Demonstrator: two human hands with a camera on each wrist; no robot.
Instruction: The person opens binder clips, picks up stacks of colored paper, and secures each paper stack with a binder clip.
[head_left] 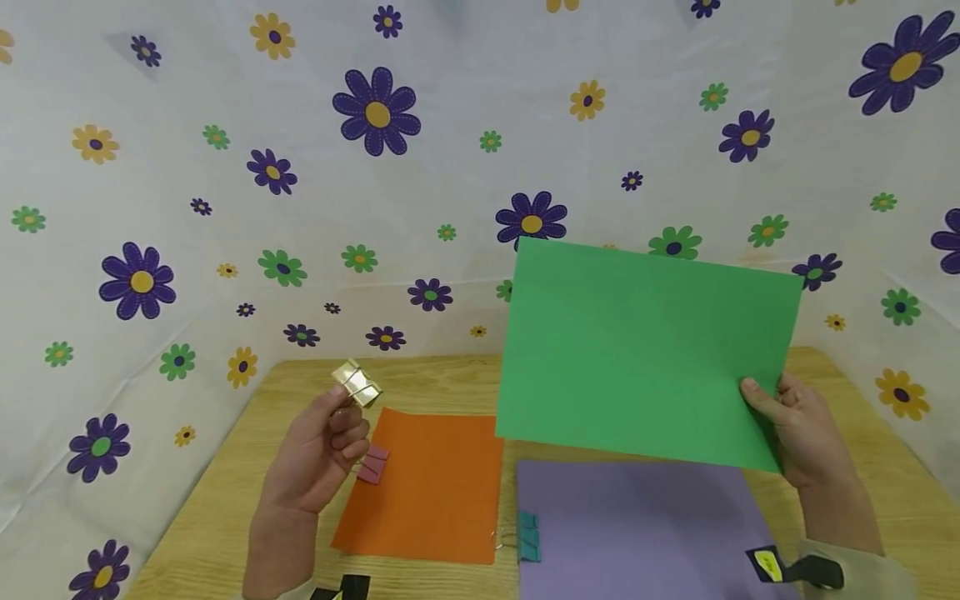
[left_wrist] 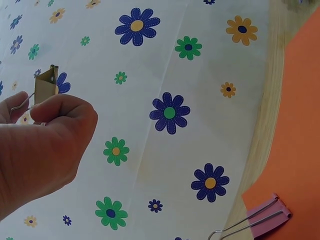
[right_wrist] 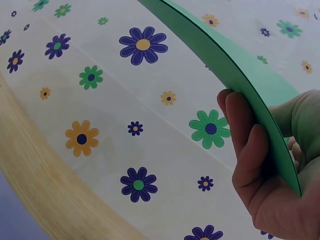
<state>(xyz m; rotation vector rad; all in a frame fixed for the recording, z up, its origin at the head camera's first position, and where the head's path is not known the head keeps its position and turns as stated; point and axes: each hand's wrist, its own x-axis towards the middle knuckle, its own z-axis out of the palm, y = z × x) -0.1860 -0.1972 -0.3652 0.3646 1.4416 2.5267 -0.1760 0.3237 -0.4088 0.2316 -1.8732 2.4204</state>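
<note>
My left hand (head_left: 318, 450) pinches a gold binder clip (head_left: 357, 383) by its wire handle, held up over the left of the table. In the left wrist view the clip (left_wrist: 45, 86) stands above the thumb and fingers. On the other side, my right hand (head_left: 810, 433) grips a green sheet (head_left: 648, 354) at its lower right corner, thumb on the front and fingers behind. The sheet is raised in the air and tilts slightly. From the right wrist, the green sheet (right_wrist: 235, 75) is seen nearly edge-on, bending a little.
An orange sheet (head_left: 435, 487) lies on the wooden table (head_left: 217, 508) with a pink binder clip (head_left: 372, 464) on its left edge. Right of it lies a purple sheet (head_left: 637, 533) with a teal binder clip (head_left: 529, 536) on its left edge. A flowered cloth (head_left: 450, 167) hangs behind.
</note>
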